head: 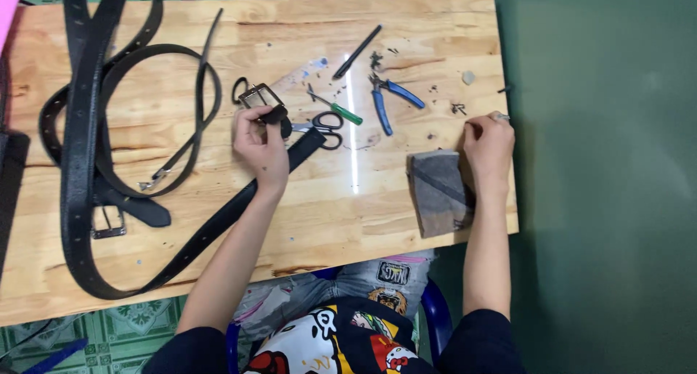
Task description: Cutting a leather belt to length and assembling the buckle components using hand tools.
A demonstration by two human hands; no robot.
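The left hand (261, 145) pinches a shiny metal belt buckle (263, 98) on a black leather belt (218, 225). The right hand (488, 145) rests on the wooden table (319, 221), fingers curled, maybe pinching something tiny.

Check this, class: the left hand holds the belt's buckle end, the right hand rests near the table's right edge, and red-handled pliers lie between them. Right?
Not quite. The head view shows the pliers have blue handles, not red. The left hand does hold the belt at its buckle end, and the right hand rests near the table's right edge.
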